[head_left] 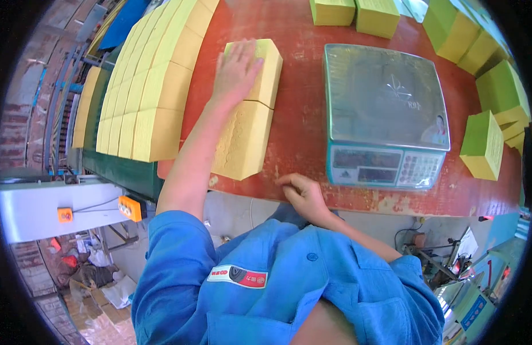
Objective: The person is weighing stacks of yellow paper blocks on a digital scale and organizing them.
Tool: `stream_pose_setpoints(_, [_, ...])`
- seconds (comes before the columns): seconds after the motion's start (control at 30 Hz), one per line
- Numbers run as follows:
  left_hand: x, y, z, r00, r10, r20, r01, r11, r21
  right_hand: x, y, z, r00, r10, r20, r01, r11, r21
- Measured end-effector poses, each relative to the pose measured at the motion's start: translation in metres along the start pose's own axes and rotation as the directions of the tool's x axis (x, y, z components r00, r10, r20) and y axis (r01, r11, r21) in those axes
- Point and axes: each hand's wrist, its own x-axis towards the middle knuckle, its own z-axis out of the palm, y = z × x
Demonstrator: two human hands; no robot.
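Yellow paper stack [265,69] lies on the red tabletop [300,121], butted end to end against a second yellow stack [243,141] and left of the digital scale [386,115]; left hand [236,72] lies flat on top, fingers spread, pressing rather than clasping. Right hand [303,192] rests loosely curled at the tabletop's near edge, empty. Loose sheets likely dense, heavy and prone to shearing, so I'd clamp both long sides, not lift from the top.
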Motion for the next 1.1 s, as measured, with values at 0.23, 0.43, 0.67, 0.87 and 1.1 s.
stream_pose_setpoints(0.23, [-0.109,0.075,-0.097,0.951,-0.278,-0.135,0.277,0.960,-0.031,-0.070,0.031,-0.033,0.846,0.318,0.429,-0.466,0.832,0.302])
stream_pose_setpoints(0.43, [-0.159,0.094,-0.075,0.786,-0.568,0.243,0.545,0.823,0.161,-0.074,0.068,-0.010,0.791,0.394,0.468,-0.594,0.679,0.432])
stream_pose_setpoints(0.67, [-0.244,0.120,-0.096,0.903,-0.338,0.264,0.347,0.938,0.013,-0.066,0.072,0.020,0.819,0.333,0.468,-0.572,0.397,0.718])
stream_pose_setpoints(0.87, [-0.305,0.114,-0.107,0.916,-0.378,0.133,0.391,0.775,-0.496,-0.091,0.027,0.036,0.924,0.171,0.341,-0.356,0.707,0.611])
stream_pose_setpoints(1.1, [-0.217,0.170,-0.108,0.875,-0.214,0.434,0.235,-0.597,-0.767,-0.082,-0.110,-0.058,0.911,-0.411,0.007,0.387,0.851,-0.354])
